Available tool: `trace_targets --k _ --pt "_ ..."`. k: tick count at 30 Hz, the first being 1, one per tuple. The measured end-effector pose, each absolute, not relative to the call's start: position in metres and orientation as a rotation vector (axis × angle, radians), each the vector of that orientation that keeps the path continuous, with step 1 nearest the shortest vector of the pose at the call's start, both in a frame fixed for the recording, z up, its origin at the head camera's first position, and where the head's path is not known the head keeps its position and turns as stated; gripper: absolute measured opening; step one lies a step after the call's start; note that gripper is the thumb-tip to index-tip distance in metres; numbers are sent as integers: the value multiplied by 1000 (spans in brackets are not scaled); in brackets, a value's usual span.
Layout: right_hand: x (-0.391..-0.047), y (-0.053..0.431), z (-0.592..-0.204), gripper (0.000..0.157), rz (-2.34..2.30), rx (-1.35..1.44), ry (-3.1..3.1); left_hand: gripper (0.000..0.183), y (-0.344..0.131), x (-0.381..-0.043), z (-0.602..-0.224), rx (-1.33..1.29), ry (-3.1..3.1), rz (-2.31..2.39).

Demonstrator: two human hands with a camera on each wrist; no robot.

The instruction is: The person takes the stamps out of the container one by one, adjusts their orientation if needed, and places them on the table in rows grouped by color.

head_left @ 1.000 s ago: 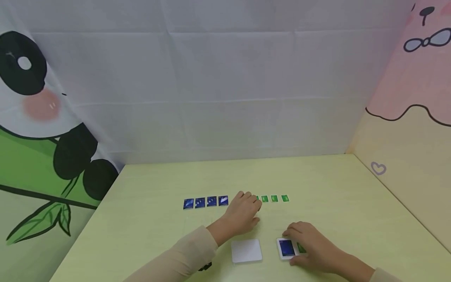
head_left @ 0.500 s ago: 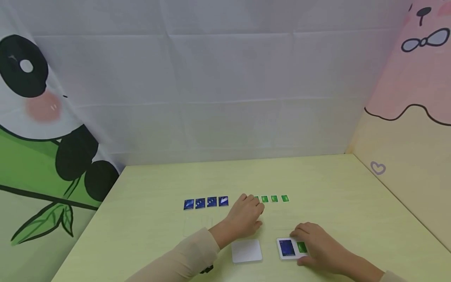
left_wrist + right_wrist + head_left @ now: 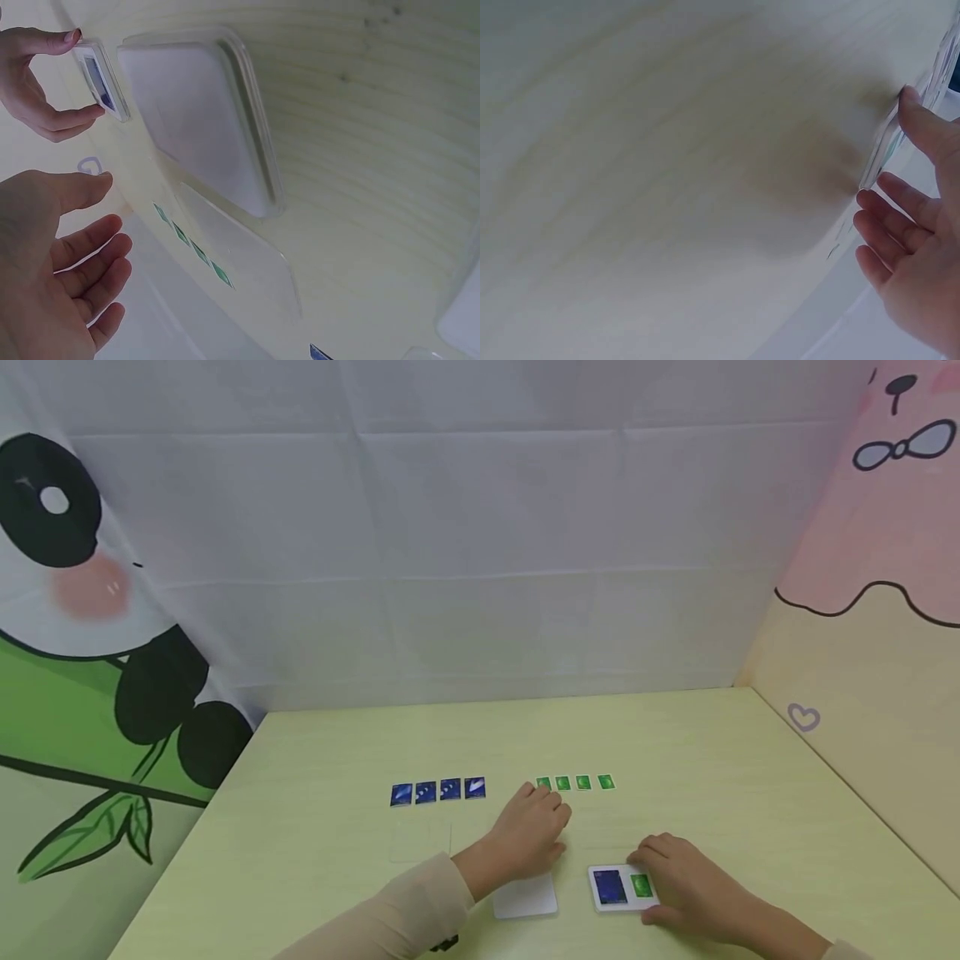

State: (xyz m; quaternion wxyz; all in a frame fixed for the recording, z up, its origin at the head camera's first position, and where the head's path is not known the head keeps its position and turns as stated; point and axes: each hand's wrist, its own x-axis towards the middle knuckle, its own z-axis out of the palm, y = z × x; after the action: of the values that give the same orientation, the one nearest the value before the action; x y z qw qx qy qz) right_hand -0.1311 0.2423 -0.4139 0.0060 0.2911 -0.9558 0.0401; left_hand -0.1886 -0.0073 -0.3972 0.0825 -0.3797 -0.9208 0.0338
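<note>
My left hand [image 3: 528, 831] hovers over the far edge of a white stack [image 3: 525, 900], fingers loosely bent and nothing in them. In the left wrist view that white stack [image 3: 187, 112] sits in a clear tray with rounded corners. My right hand [image 3: 693, 885] is at the right end of a white-bordered card stack [image 3: 632, 902]; its top shows a dark blue square and a smaller green rectangle. From the left wrist, thumb and fingertip of the right hand [image 3: 30, 82] appear at opposite edges of this card stack [image 3: 105, 81], pinching it.
Toward the back lie a row of several small blue cards [image 3: 426, 792] and a row of several small green cards [image 3: 583, 783]. A faint clear sheet [image 3: 420, 843] lies before the blue row. White cloth [image 3: 480, 543] hangs behind the table; printed panels flank it.
My left hand has drawn back toward me and slightly right, uncovering the leftmost green card. The right hand has slid right along the card stack, uncovering its green rectangle.
</note>
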Motion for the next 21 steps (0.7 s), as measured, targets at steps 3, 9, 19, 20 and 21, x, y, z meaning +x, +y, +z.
trace_targets --k 3,9,19,20,21 --pt "-131 244 -414 59 143 914 -2985 27 -4 -187 -397 -1144 -2757 96" --pt "-131 246 -415 61 151 911 -2991 28 2 -183 -398 -1171 -2739 133" --pt "-129 246 -415 56 151 953 -2930 30 9 -179 -399 -1201 -2730 147" --pt "-129 246 -414 56 150 951 -2932 30 10 -179 -399 -1204 -2727 151" --pt "-129 246 -414 57 151 945 -2935 30 10 -179 -399 -1205 -2722 157"
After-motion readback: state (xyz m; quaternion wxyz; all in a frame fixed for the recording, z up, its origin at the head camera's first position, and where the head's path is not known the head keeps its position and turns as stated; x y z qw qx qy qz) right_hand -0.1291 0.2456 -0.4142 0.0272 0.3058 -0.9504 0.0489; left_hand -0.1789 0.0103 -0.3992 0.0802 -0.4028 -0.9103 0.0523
